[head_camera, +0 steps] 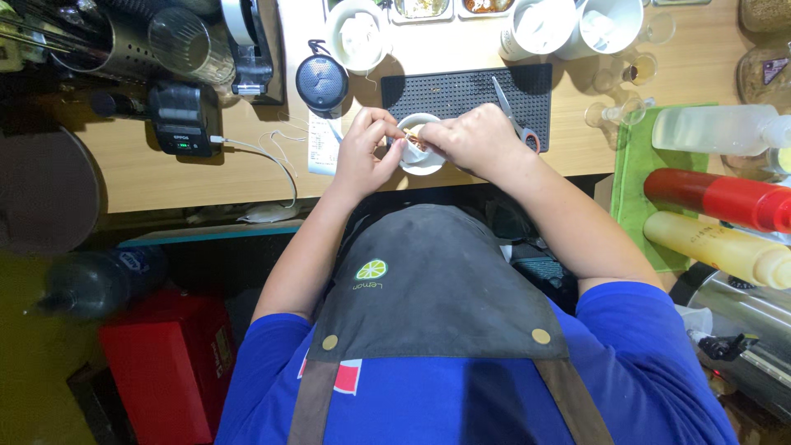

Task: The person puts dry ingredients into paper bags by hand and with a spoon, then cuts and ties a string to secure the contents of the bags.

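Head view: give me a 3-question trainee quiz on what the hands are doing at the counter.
1. True or false: both hands meet at the small white cup.
2. Where do the scissors lie? A) on the black mat B) in the left hand C) on the green cloth
3. Fill in: the red bottle and the yellow bottle lie on their ____.

Key
1. True; the right hand covers the cup's right side, the left hand's fingers pinch at its rim.
2. A
3. sides
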